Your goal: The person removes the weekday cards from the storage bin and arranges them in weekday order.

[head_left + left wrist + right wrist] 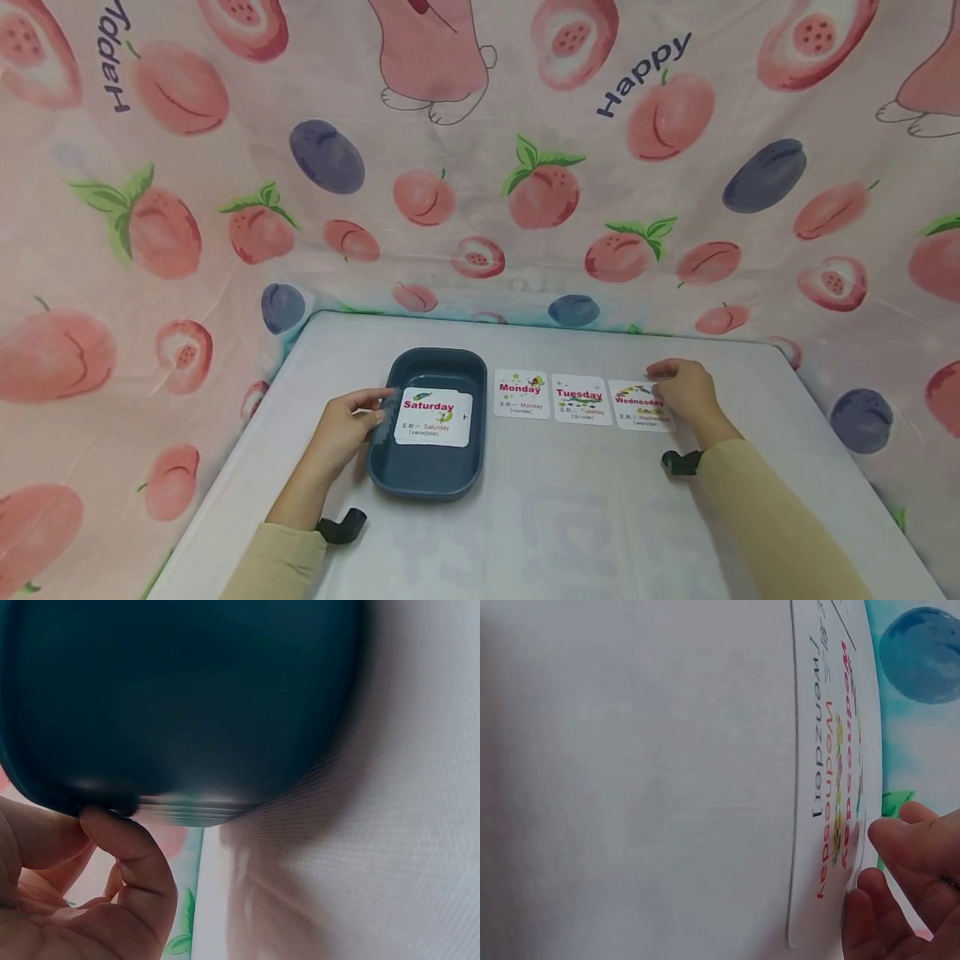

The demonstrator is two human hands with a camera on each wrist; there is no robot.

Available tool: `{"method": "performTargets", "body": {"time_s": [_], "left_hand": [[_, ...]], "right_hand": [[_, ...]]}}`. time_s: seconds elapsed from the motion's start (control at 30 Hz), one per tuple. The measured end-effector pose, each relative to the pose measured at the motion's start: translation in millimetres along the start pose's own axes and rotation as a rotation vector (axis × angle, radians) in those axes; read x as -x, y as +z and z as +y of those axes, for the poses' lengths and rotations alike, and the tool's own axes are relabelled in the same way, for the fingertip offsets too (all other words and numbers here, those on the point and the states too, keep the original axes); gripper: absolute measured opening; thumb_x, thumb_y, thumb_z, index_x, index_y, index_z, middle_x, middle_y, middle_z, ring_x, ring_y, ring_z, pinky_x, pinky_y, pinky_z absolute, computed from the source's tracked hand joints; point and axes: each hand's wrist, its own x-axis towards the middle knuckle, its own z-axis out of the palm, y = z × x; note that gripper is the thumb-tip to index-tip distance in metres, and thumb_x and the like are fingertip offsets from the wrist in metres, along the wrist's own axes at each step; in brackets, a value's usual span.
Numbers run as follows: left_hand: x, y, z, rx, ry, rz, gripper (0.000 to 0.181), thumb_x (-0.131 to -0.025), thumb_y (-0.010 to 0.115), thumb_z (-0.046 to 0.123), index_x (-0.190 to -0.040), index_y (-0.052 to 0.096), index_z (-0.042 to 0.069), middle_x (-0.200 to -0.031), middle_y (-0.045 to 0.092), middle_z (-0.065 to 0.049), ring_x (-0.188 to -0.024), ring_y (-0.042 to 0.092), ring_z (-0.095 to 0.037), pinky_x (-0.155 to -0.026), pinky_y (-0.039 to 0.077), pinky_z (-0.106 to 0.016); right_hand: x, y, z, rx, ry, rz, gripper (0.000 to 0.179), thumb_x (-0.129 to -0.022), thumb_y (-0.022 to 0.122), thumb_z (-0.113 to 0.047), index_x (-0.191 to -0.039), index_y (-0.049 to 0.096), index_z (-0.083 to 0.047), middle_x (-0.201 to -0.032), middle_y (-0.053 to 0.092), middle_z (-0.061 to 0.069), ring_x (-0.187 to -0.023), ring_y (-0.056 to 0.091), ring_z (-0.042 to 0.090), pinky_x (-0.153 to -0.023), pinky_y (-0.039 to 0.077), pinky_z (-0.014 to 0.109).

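Note:
A dark blue tray [426,483] stands left of centre, and my left hand [341,437] pinches its left rim. The left wrist view has the thumb [124,840] against the tray's edge. Inside the tray lies a white "Saturday" card [433,418], with other card edges showing behind it. My right hand [688,396] touches the upper right corner of a "Wednesday" card [641,408], which lies on the table. In the right wrist view its fingers [915,847] are at the far edge of that card, bent slightly.
A "Monday" card [522,395] and a "Tuesday" card [581,400] lie in a row between the tray and the "Wednesday" card. White cloth covers the table [555,517]. Behind and beside it hangs a pink fruit-print curtain [480,192]. Each wrist carries a black device [342,527].

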Motion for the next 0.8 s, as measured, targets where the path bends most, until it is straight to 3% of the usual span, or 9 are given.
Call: {"method": "performTargets", "body": {"time_s": [0.37,0.8], "left_hand": [[0.1,0.5,0.6,-0.018,0.004,0.001,0.041,-0.103,0.059,0.003,-0.14,0.072,0.013,-0.12,0.057,-0.013,-0.107,0.057,-0.026,-0.08,0.057,-0.029],[0.2,0.2,0.7,-0.019,0.0,0.003,0.041,-0.104,0.058,0.003,-0.14,0.073,0.014,-0.122,0.058,-0.014,-0.106,0.058,-0.026,-0.079,0.057,-0.028]], "right_hand": [[6.3,9.2,-12.7,-0.025,0.001,0.014,0.039,-0.1,0.062,-0.004,-0.138,0.068,-0.003,-0.14,0.066,0.024,-0.122,0.059,0.04,-0.108,0.046,0.059],[8.6,23.3,-50.7,-0.036,-0.052,-0.025,0.036,-0.103,0.063,-0.005,-0.139,0.068,-0.007,-0.146,0.064,0.022,-0.141,0.053,0.044,-0.119,0.043,0.062]]}}
